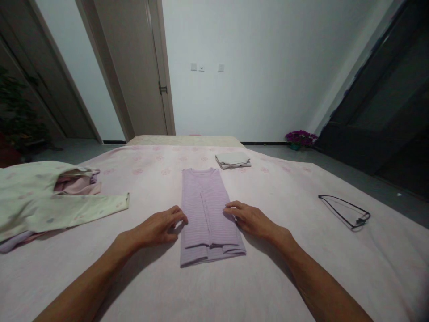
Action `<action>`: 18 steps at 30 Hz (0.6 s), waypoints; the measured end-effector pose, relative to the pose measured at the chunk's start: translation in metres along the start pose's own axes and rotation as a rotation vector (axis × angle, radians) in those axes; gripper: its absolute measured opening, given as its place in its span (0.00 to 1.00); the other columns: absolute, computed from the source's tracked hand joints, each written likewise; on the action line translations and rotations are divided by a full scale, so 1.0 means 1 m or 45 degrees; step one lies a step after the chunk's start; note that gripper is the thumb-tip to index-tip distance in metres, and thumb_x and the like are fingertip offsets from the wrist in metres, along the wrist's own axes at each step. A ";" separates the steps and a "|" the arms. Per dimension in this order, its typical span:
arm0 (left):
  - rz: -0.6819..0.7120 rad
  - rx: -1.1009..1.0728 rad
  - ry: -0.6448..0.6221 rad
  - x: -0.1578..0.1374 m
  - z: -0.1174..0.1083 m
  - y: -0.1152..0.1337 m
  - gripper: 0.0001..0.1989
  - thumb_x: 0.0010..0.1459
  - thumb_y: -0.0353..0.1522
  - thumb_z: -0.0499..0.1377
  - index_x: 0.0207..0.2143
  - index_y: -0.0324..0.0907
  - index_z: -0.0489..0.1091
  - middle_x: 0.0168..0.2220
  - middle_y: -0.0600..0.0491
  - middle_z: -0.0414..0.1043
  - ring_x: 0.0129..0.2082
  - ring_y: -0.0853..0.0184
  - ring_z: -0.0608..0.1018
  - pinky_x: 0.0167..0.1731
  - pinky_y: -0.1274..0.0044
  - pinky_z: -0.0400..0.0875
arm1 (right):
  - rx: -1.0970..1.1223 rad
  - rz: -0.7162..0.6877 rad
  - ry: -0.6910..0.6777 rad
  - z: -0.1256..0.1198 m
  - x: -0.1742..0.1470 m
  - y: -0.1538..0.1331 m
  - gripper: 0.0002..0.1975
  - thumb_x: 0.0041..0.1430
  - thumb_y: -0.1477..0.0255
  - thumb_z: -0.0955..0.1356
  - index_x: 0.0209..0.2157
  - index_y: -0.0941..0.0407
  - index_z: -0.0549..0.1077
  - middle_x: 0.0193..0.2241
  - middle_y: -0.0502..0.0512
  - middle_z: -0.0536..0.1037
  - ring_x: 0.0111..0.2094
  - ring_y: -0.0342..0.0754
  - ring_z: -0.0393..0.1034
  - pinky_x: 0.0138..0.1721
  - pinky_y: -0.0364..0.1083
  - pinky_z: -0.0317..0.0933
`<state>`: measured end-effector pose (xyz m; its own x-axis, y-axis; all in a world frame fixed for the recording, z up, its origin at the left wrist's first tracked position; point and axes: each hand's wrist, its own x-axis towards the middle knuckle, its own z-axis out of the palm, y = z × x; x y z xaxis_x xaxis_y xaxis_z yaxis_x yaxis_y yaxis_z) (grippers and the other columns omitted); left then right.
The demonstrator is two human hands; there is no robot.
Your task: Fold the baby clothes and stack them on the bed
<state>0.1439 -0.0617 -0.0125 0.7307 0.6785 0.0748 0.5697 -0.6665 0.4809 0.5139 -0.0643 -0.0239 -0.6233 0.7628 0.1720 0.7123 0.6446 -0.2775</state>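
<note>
A lavender striped long-sleeved top [196, 201] lies face up in front of me, its sides and sleeves folded inward into a long narrow shape. The neckline points away from me. A front seam, seemingly with small buttons, runs down its middle. My left hand [167, 223] is at the top's left edge, fingers loosely bent, with a gap between thumb and fingers. On the opposite edge rests my right hand [246, 218], its fingers apart and the tips touching the cloth. Neither hand grips anything.
The top lies on a pink flowered sheet [150, 277]. Beyond it is a folded pale grey cloth [233, 159]. A heap of clothes with a cream patterned garment [36, 192] on top lies at left. A black hanger [345, 210] lies at right.
</note>
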 end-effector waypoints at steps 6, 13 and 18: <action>0.135 0.118 0.167 -0.003 0.020 -0.003 0.12 0.59 0.28 0.58 0.45 0.47 0.70 0.53 0.50 0.68 0.34 0.72 0.76 0.36 0.80 0.70 | 0.246 -0.119 0.068 0.004 0.001 0.001 0.22 0.65 0.77 0.61 0.56 0.48 0.73 0.59 0.56 0.71 0.57 0.48 0.69 0.56 0.49 0.66; 0.236 0.273 0.332 -0.008 0.045 -0.014 0.07 0.67 0.28 0.53 0.42 0.45 0.69 0.51 0.48 0.75 0.46 0.65 0.79 0.43 0.73 0.76 | 0.459 -0.231 0.199 0.024 0.006 0.008 0.19 0.68 0.74 0.61 0.57 0.48 0.72 0.56 0.58 0.73 0.57 0.48 0.69 0.57 0.52 0.66; 0.207 0.193 0.344 -0.006 0.045 -0.011 0.07 0.70 0.29 0.50 0.42 0.43 0.67 0.46 0.49 0.78 0.43 0.66 0.80 0.45 0.72 0.77 | 0.318 -0.261 0.244 0.030 0.006 0.005 0.23 0.67 0.76 0.62 0.61 0.49 0.67 0.59 0.61 0.69 0.60 0.50 0.65 0.58 0.53 0.65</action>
<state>0.1503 -0.0718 -0.0580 0.7021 0.6033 0.3784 0.5180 -0.7973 0.3099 0.5044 -0.0582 -0.0527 -0.6565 0.6299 0.4150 0.4636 0.7709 -0.4367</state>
